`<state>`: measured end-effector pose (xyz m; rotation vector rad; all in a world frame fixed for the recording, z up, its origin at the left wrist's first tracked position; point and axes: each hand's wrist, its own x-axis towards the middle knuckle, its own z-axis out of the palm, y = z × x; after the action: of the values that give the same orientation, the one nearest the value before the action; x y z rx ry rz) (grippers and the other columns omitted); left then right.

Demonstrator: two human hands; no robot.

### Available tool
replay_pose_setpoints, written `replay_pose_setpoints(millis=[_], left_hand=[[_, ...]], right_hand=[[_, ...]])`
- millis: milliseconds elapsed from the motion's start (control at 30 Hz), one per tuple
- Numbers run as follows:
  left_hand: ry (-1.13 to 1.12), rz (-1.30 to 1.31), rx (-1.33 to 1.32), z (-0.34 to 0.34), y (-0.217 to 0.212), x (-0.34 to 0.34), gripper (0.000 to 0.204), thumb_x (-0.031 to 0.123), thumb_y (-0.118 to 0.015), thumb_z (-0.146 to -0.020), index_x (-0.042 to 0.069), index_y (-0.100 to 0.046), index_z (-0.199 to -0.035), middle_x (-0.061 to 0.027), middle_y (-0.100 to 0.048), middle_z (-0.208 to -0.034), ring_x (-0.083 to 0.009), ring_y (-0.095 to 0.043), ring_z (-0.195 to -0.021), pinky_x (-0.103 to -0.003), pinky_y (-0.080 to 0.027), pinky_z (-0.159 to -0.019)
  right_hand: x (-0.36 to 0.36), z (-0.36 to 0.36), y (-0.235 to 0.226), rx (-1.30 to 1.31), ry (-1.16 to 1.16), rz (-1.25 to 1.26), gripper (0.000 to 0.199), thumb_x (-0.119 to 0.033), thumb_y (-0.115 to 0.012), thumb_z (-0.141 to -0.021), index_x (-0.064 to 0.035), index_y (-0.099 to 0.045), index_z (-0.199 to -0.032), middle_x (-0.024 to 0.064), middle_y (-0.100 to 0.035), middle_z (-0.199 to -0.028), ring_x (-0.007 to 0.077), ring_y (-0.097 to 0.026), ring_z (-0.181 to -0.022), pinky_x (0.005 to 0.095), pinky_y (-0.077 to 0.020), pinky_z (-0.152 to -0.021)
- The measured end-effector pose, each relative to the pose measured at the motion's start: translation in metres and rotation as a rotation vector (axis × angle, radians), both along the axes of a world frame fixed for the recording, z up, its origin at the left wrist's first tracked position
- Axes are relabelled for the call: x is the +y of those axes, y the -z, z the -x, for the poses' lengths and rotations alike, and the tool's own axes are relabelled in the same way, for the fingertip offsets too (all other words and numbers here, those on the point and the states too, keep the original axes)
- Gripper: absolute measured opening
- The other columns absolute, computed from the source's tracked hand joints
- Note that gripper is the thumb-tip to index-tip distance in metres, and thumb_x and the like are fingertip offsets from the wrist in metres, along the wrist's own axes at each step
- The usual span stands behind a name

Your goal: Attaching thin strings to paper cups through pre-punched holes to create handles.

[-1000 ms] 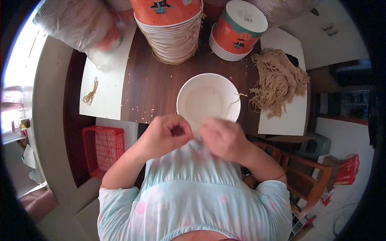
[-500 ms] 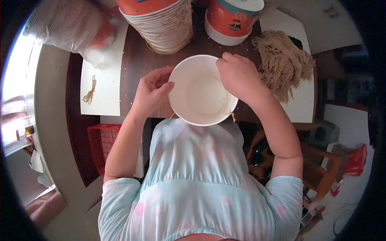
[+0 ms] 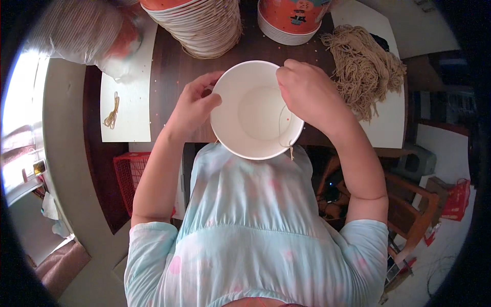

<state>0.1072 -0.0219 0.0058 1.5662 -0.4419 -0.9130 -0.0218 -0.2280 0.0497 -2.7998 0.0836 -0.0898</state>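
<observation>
A white paper bucket point(image 3: 240, 128) is in front of me at the table's near edge, its open mouth facing up toward me. My left hand point(image 3: 197, 102) grips its left side, the thumb over the rim and the fingers outside. At the upper right rim my right hand point(image 3: 307, 92) is closed, fingers pinched together. A thin cord point(image 3: 280, 123) runs from beneath that hand along the bucket's inside to the lower right rim. There a knotted cord end point(image 3: 291, 149) hangs outside. What my right fingertips pinch is partly hidden; it appears to be the cord.
Behind the bucket stand a tall stack of nested buckets point(image 3: 204, 30) and a shorter orange stack point(image 3: 291, 23) on the dark table point(image 3: 245, 51). Loose tan cords point(image 3: 365, 66) lie right. A small cord bundle point(image 3: 111, 111) and plastic-wrapped buckets point(image 3: 76, 36) are left.
The bucket and both hands sit slightly higher in view. The cord inside now bows out in a wider curve toward the bucket's middle. Both hands keep their places at the rim.
</observation>
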Motion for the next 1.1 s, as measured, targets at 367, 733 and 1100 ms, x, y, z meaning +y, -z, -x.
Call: replay_pose_setpoints(millis=[367,733,1100], left_hand=[[0.080,-0.082,-0.121,-0.014,0.010,0.000,0.031,0.002,-0.054,-0.081,-0.004,-0.060,-0.111,-0.0049,-0.066,-0.090,-0.0098,-0.060,-0.079,-0.024,-0.048,-0.073],[0.038,-0.044,-0.001,-0.012,0.007,-0.001,0.029,0.003,-0.054,-0.083,-0.004,-0.062,-0.110,-0.0058,-0.066,-0.093,-0.0095,-0.060,-0.081,-0.023,-0.048,-0.074],[-0.029,0.184,0.375,-0.013,0.031,0.012,0.033,-0.004,-0.050,-0.082,-0.005,-0.059,-0.113,-0.0084,-0.066,-0.096,-0.0127,-0.064,-0.083,-0.023,-0.053,-0.075]], right_hand=[[0.002,-0.001,0.007,-0.007,-0.047,-0.092,0.007,-0.003,-0.057,-0.076,0.0014,-0.055,-0.071,0.0154,-0.055,-0.074,0.0349,-0.058,-0.073,0.0441,-0.0470,-0.066],[0.005,-0.003,-0.010,0.091,-0.030,-0.154,0.013,-0.006,-0.053,-0.076,0.0029,-0.062,-0.077,0.0207,-0.062,-0.080,0.0375,-0.062,-0.077,0.0453,-0.0510,-0.073],[0.014,0.001,-0.020,0.091,0.091,-0.112,0.009,-0.005,-0.056,-0.075,0.0034,-0.058,-0.073,0.0163,-0.059,-0.074,0.0332,-0.059,-0.071,0.0420,-0.0468,-0.067]])
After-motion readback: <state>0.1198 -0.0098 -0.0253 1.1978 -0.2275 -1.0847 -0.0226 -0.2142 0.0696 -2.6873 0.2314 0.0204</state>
